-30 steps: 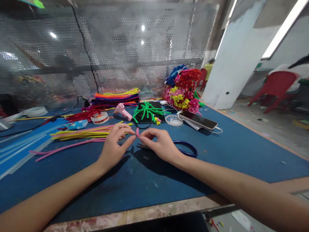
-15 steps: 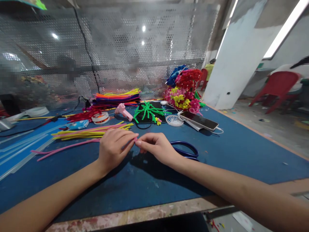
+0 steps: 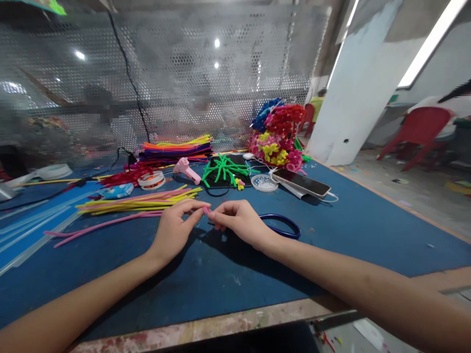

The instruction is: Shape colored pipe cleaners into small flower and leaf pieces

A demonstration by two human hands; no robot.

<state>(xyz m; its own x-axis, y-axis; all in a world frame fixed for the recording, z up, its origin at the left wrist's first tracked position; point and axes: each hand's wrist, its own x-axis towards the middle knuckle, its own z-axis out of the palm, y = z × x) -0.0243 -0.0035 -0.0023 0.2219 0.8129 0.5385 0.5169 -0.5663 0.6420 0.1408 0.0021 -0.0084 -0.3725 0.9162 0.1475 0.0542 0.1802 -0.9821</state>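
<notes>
My left hand (image 3: 175, 226) pinches a bent pink pipe cleaner (image 3: 206, 210) between thumb and fingertips. Close against it, my right hand (image 3: 239, 219) grips the same pink piece with thumb and forefinger. Two longer pink pipe cleaner ends (image 3: 99, 226) stretch out on the table to the left of my left hand; whether they join the held piece is hidden. Behind that hand lies a bundle of yellow and pink pipe cleaners (image 3: 128, 203). A blue scissors handle (image 3: 285, 226) shows beyond my right wrist, its blades covered by the hand.
Behind the hands stand a pink glue gun (image 3: 187, 170), green pipe cleaner stems (image 3: 223, 169), a dish of white beads (image 3: 264, 183) and a phone (image 3: 302, 182) with its cable. Pipe cleaner flowers (image 3: 279, 132) rise at the back right, before a perforated metal screen (image 3: 228, 73).
My left hand has turned and its fingers have straightened somewhat, so more of the pink piece shows between the fingertips. My right hand has barely moved.
</notes>
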